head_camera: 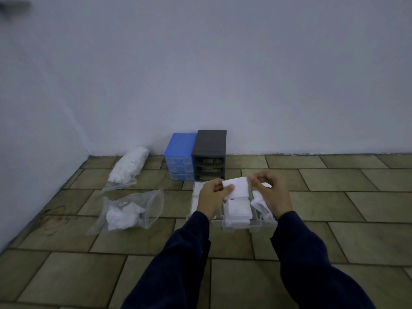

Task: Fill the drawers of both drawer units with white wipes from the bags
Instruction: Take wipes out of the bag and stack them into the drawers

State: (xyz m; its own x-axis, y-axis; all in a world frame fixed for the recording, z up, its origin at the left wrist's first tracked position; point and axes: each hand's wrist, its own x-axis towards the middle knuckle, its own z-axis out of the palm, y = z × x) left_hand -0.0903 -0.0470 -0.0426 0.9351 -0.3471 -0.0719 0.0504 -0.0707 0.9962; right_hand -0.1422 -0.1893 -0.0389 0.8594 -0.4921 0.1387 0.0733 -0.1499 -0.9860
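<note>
Hands, left [213, 195] and right [270, 192], pinch a wipe [237, 188] by its ends above the grey drawers [236, 225] on the floor, apparently folding it; next, laying it flat in the middle drawer.

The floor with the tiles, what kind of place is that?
Probably a bare room corner indoors, not a workshop: tiled floor, plain wall, small drawer units standing against it.

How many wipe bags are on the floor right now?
2. The fuller bag lies near the wall, left of the blue drawer unit; the open bag lies nearer, left of the left hand.
</note>
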